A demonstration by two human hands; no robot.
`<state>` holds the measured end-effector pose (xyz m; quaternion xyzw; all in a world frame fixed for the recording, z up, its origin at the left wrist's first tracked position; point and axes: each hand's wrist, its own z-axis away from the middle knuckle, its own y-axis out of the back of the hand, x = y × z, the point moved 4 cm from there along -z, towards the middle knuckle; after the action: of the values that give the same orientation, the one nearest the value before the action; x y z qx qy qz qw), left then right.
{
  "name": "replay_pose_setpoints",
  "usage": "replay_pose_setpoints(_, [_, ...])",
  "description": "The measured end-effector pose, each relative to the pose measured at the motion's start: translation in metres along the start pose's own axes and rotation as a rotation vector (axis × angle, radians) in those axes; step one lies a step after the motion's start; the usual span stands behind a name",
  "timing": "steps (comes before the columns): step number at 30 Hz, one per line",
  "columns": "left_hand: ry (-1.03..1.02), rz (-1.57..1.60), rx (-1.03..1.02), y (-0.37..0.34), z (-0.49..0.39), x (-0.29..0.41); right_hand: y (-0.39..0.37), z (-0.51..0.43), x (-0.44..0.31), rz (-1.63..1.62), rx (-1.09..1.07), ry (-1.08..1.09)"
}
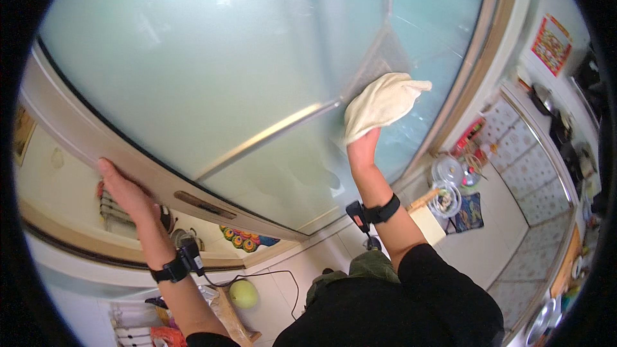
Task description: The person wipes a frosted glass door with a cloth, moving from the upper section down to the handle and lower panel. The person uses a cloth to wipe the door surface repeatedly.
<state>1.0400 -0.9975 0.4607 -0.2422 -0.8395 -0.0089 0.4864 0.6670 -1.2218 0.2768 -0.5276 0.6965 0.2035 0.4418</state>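
Note:
A large sliding door (217,82) with a frosted glass pane and metal trim strips fills the view before me. My right hand (365,142) is pressed towards the glass beneath a cream-coloured cloth (385,101), which covers its fingers. The cloth lies at the lower right of the pane, beside the corner where the trim strips meet. My left hand (126,193) rests on the door's edge frame (159,173), left of the recessed handle (205,204); its thumb shows and its other fingers are partly hidden behind the edge. Black straps with small devices are on both wrists.
A green round fruit or melon (244,294) lies on the tiled floor beside a wooden stand. Lidded bowls (446,197) and bottles stand at the right, near tiled cabinets (520,154). Pans sit on the counter. A thin cable (289,274) hangs from the left wrist.

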Motion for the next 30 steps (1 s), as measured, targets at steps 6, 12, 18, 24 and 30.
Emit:
replay_pose_setpoints(6, [-0.058,-0.023,0.074,0.019,-0.007,-0.014,-0.068,0.02,-0.074,-1.705,-0.716,-0.147])
replay_pose_setpoints(12, [-0.092,-0.358,-0.055,0.013,0.005,0.006,-0.013,-0.065,-0.038,-1.65,-0.859,-0.84])
replay_pose_setpoints(18, [-0.173,-0.083,-0.002,0.002,0.014,0.026,-0.011,-0.156,-0.042,-1.286,-0.738,-0.521])
replay_pose_setpoints(24, [-0.175,-0.196,0.011,-0.001,0.021,0.029,-0.025,-0.195,-0.117,-0.921,-0.614,-0.127])
replay_pose_setpoints(30, [-0.157,-0.064,-0.029,-0.004,0.018,0.024,-0.064,-0.191,-0.231,-0.586,-0.432,0.35])
